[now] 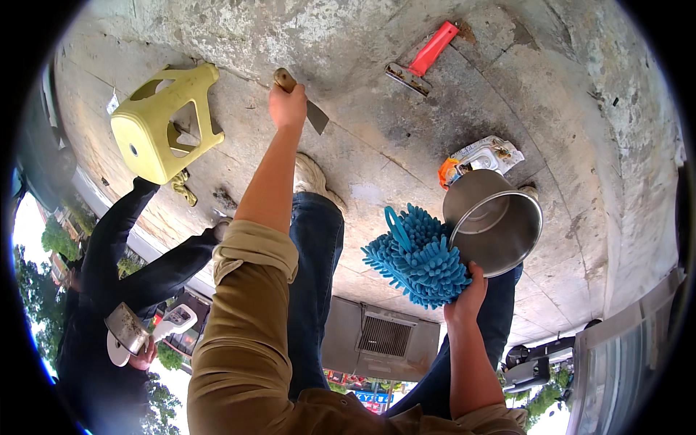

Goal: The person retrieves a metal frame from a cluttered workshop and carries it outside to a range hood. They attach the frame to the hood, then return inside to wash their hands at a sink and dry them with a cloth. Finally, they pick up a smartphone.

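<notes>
Concrete floor (406,138), stained and cracked, spans the view. Far left on it, a yellow-green plastic stool (163,119) lies tipped on its side. Your right hand (467,293) is clamped on a fluffy blue microfibre mitt (417,254), which presses against the rim of a tilted stainless steel pot (500,221); whether that hand also carries the pot, you cannot tell. Your left hand (288,107), stretched far out, is closed on the wooden handle of a flat-bladed scraper (308,101). A red-handled scraper (424,58) lies far right on the floor. Risk: the pot's open mouth tips down, so with only the mitt against it, it could slip and drop. The extended blade could swing toward the other person's dark sleeve (123,232) at left.
</notes>
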A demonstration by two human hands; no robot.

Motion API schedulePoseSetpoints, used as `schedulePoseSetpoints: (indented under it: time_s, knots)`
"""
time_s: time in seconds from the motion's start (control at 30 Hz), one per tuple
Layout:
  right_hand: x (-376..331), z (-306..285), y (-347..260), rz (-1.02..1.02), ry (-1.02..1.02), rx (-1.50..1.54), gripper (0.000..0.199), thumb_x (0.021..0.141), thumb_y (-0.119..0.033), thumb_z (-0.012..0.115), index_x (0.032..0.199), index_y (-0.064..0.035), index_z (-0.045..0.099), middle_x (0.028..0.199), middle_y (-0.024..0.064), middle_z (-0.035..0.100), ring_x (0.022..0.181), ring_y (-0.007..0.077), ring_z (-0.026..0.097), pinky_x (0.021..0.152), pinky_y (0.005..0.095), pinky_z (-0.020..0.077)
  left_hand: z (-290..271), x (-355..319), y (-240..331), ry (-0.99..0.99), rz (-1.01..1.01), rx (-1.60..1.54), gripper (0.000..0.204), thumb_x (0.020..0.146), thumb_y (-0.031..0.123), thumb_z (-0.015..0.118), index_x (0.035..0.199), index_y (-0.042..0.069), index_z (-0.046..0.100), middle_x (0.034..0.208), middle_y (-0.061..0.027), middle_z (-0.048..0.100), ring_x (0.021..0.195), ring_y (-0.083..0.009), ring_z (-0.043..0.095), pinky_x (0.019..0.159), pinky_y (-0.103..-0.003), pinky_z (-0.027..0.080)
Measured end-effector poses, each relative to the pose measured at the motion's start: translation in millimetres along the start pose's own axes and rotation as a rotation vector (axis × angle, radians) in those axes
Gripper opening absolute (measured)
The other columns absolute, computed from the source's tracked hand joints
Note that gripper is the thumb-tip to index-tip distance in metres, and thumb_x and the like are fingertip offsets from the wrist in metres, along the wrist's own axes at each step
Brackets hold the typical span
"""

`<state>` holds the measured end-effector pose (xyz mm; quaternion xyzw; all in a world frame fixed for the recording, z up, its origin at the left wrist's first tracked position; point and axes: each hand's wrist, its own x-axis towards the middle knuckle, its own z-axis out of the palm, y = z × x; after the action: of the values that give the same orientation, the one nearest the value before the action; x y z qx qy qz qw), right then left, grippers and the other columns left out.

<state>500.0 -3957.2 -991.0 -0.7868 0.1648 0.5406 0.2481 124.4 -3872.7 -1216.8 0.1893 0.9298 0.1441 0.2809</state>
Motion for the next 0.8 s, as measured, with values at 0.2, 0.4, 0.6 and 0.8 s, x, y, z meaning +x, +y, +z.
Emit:
schedulePoseSetpoints:
  time_s: [0.2,0.4,0.6,0.8]
  knots:
    - [17.1,-16.5,-10.8,-0.011,0.059,0.042,0.030,0.081,-0.013,0.054,0.108,-0.0007,0.047,0.095,0.0081,0.053,0.087,0.0179,0.054,0.079,0.0316,0.0444,64.6,-103.3,136.3,-0.325,0.571,0.178,0.034,0.074,0.012,0.061,0.105,0.002,0.051,0.102,-0.0172,0.053,0.095,-0.0356,0.054,0.080,-0.040,0.046]
    - [15.0,-34.3,-47.4,0.005,0.196,0.100,0.035,0.082,-0.013,0.055,0.112,-0.0008,0.042,0.100,0.0099,0.052,0.089,0.0194,0.054,0.081,0.0326,0.0453,158.6,-91.4,176.1,-0.055,0.500,0.707,0.043,0.073,0.027,0.067,0.107,0.008,0.050,0.105,-0.0135,0.057,0.100,-0.0275,0.057,0.080,-0.046,0.043]
    - [17.1,-53.1,-53.7,0.036,0.230,0.196,0.035,0.083,-0.013,0.055,0.112,-0.0013,0.040,0.103,0.0107,0.051,0.092,0.0202,0.053,0.081,0.0334,0.0457,154.7,-123.7,151.4,-0.158,0.614,0.771,0.033,0.070,0.028,0.067,0.096,0.010,0.057,0.098,-0.0079,0.061,0.095,-0.0247,0.059,0.081,-0.044,0.040]
    - [12.9,-56.3,-70.8,0.042,0.265,0.224,0.026,0.083,-0.017,0.057,0.099,-0.0022,0.043,0.091,0.0071,0.050,0.085,0.0198,0.055,0.077,0.0335,0.0471,146.0,-216.4,99.5,-0.524,0.699,0.604,0.031,0.067,0.028,0.069,0.091,0.012,0.058,0.093,-0.0068,0.062,0.095,-0.0227,0.057,0.082,-0.040,0.039]
